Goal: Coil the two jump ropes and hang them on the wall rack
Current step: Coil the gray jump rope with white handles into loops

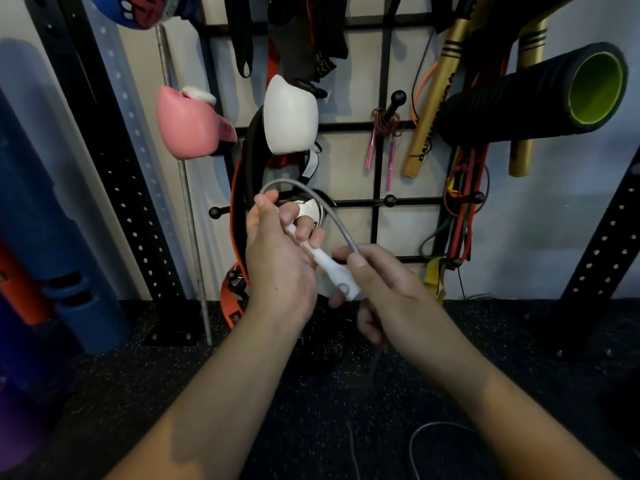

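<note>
My left hand [277,258] grips the white handle [332,271] of a jump rope, fingers curled round it. Its grey cord [322,202] arcs up from the handle's top and down into my right hand [377,282], which pinches the cord between thumb and fingers. The cord's loose end trails down to the dark floor, where a pale loop [426,441] lies. A second jump rope [384,133] with pink handles hangs coiled on a black peg of the wall rack [377,202], up and right of my hands.
The black grid rack carries a pink boxing glove [190,126], a white glove [289,116], belts, resistance bands [460,209], gold sticks and a black foam roller [540,95]. Bare ball-tipped pegs [389,200] stick out near my hands. Blue and orange rollers stand at left.
</note>
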`<state>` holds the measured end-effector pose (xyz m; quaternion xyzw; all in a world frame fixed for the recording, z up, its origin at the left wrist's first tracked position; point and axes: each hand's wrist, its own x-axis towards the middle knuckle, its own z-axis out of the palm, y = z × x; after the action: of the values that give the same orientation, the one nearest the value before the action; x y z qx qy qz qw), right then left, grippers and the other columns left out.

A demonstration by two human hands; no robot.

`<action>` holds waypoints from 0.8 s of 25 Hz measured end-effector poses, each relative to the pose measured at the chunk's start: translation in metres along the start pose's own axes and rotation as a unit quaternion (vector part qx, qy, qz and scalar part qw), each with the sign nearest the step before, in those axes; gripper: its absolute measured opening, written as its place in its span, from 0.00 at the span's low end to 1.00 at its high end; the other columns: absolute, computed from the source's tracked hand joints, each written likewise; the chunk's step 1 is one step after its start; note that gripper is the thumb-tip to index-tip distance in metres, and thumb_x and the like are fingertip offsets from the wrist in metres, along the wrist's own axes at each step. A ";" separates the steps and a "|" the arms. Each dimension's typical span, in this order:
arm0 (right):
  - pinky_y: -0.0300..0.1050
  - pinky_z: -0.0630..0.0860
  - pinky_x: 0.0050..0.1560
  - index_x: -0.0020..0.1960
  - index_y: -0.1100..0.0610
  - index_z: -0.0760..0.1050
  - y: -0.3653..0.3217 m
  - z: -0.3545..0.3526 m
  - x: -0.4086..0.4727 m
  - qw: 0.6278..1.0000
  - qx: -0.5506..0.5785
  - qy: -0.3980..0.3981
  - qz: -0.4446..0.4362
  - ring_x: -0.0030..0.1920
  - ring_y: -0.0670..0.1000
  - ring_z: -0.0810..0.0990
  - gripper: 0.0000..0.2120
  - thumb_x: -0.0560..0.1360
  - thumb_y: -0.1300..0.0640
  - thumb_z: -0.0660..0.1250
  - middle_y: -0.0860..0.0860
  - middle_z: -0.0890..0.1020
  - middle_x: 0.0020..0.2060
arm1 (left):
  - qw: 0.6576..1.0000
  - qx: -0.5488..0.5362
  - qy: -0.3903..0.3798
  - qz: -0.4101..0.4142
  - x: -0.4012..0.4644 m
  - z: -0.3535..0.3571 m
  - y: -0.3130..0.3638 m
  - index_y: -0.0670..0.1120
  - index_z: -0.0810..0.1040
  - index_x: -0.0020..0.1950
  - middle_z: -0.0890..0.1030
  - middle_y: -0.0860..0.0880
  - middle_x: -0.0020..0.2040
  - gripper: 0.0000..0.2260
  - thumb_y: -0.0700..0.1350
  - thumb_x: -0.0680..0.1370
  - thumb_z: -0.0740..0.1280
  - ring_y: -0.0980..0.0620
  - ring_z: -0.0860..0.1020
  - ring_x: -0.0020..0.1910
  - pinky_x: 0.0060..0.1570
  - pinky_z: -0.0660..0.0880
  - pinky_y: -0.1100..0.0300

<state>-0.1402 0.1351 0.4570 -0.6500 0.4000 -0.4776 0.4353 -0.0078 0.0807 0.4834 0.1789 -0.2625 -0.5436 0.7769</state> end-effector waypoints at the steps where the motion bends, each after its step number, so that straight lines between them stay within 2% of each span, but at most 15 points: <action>1: 0.39 0.66 0.25 0.62 0.45 0.76 0.000 0.001 -0.001 1.000 0.005 -0.005 -0.006 0.28 0.53 0.69 0.10 0.85 0.48 0.59 0.55 0.83 0.39 | 1.000 0.001 -0.003 0.009 -0.002 0.002 0.000 0.46 0.71 0.57 0.69 0.53 0.33 0.09 0.50 0.87 0.56 0.56 0.67 0.27 0.29 0.70 0.62; 2: 0.39 0.66 0.26 0.63 0.46 0.75 0.000 0.000 0.000 1.000 0.009 -0.005 -0.014 0.28 0.52 0.68 0.10 0.85 0.49 0.60 0.55 0.81 0.37 | 1.000 0.018 -0.014 0.017 -0.003 0.003 0.001 0.47 0.72 0.57 0.71 0.53 0.34 0.09 0.50 0.87 0.56 0.56 0.69 0.29 0.32 0.73 0.62; 4: 0.36 0.65 0.27 0.63 0.45 0.77 -0.003 -0.008 0.005 1.000 0.011 0.011 -0.026 0.28 0.46 0.67 0.10 0.85 0.51 0.60 0.53 0.75 0.35 | 0.992 0.117 -0.044 0.028 0.000 0.001 0.009 0.48 0.74 0.53 0.75 0.54 0.36 0.07 0.48 0.86 0.59 0.57 0.75 0.33 0.37 0.76 0.63; 6: 0.36 0.65 0.27 0.62 0.44 0.79 -0.007 -0.025 0.012 0.999 -0.004 0.037 -0.032 0.28 0.43 0.66 0.11 0.85 0.50 0.59 0.50 0.73 0.35 | 0.964 0.248 -0.091 0.019 0.006 -0.007 0.026 0.48 0.77 0.49 0.78 0.55 0.36 0.04 0.44 0.83 0.65 0.58 0.77 0.35 0.38 0.77 0.63; 8: 0.37 0.63 0.26 0.61 0.46 0.81 -0.012 -0.042 0.017 0.997 -0.020 0.068 -0.038 0.27 0.44 0.66 0.12 0.85 0.49 0.60 0.50 0.71 0.33 | 0.923 0.348 -0.164 -0.020 0.011 -0.015 0.046 0.45 0.79 0.51 0.80 0.51 0.37 0.03 0.40 0.79 0.71 0.55 0.79 0.35 0.36 0.78 0.62; 9: 0.37 0.63 0.26 0.61 0.47 0.81 -0.014 -0.048 0.019 0.996 -0.029 0.078 -0.040 0.26 0.43 0.65 0.12 0.85 0.50 0.60 0.49 0.70 0.32 | 0.888 0.410 -0.205 -0.034 0.011 -0.018 0.054 0.45 0.80 0.53 0.81 0.49 0.38 0.06 0.41 0.77 0.73 0.53 0.80 0.35 0.36 0.79 0.61; 11: 0.33 0.65 0.27 0.61 0.49 0.82 -0.017 -0.051 0.022 0.995 -0.054 0.074 -0.049 0.25 0.40 0.68 0.12 0.85 0.52 0.61 0.44 0.70 0.29 | 0.786 0.555 -0.270 -0.039 0.010 -0.018 0.066 0.48 0.83 0.55 0.84 0.48 0.38 0.10 0.47 0.74 0.75 0.52 0.81 0.34 0.35 0.79 0.59; 13: 0.29 0.67 0.28 0.59 0.49 0.82 -0.020 -0.049 0.023 0.993 -0.085 0.053 -0.062 0.25 0.39 0.71 0.11 0.84 0.55 0.62 0.40 0.73 0.26 | 0.685 0.662 -0.304 -0.018 0.006 -0.013 0.071 0.52 0.86 0.49 0.86 0.49 0.36 0.10 0.55 0.71 0.76 0.57 0.78 0.31 0.33 0.74 0.62; 14: 0.28 0.67 0.28 0.58 0.48 0.82 -0.021 -0.047 0.024 0.992 -0.098 0.044 -0.068 0.26 0.39 0.71 0.11 0.84 0.55 0.62 0.39 0.72 0.25 | 0.661 0.682 -0.312 -0.007 0.006 -0.010 0.072 0.53 0.87 0.46 0.85 0.51 0.34 0.10 0.56 0.70 0.76 0.59 0.77 0.29 0.32 0.72 0.65; 15: 0.28 0.66 0.28 0.57 0.46 0.82 -0.022 -0.046 0.025 0.991 -0.102 0.039 -0.072 0.25 0.39 0.69 0.10 0.83 0.54 0.63 0.40 0.71 0.25 | 0.660 0.680 -0.319 -0.005 0.004 -0.006 0.072 0.53 0.87 0.46 0.85 0.53 0.33 0.09 0.55 0.70 0.77 0.61 0.77 0.28 0.31 0.73 0.67; 16: 0.28 0.65 0.27 0.56 0.44 0.83 -0.023 -0.045 0.026 0.992 -0.096 0.035 -0.072 0.25 0.40 0.67 0.10 0.83 0.54 0.63 0.41 0.70 0.25 | 0.674 0.662 -0.327 -0.017 0.003 -0.004 0.072 0.52 0.87 0.48 0.86 0.54 0.34 0.09 0.54 0.70 0.77 0.60 0.80 0.30 0.33 0.77 0.66; 18: 0.30 0.64 0.27 0.56 0.44 0.83 -0.021 -0.044 0.028 0.994 -0.082 0.029 -0.071 0.25 0.41 0.65 0.10 0.83 0.52 0.63 0.41 0.69 0.25 | 0.700 0.631 -0.331 -0.050 0.003 -0.001 0.070 0.51 0.86 0.52 0.88 0.51 0.39 0.11 0.51 0.71 0.77 0.49 0.86 0.36 0.44 0.84 0.49; 20: 0.30 0.65 0.27 0.58 0.46 0.83 -0.018 -0.041 0.030 0.993 -0.089 0.026 -0.067 0.25 0.41 0.65 0.12 0.84 0.51 0.61 0.41 0.68 0.26 | 0.706 0.619 -0.337 -0.070 0.004 -0.002 0.065 0.50 0.85 0.52 0.89 0.49 0.42 0.12 0.51 0.70 0.77 0.41 0.87 0.39 0.47 0.82 0.36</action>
<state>-0.1711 0.1053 0.4887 -0.6988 0.4078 -0.4850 0.3318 0.0433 0.0991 0.5192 0.4428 -0.7711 -0.3358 0.3108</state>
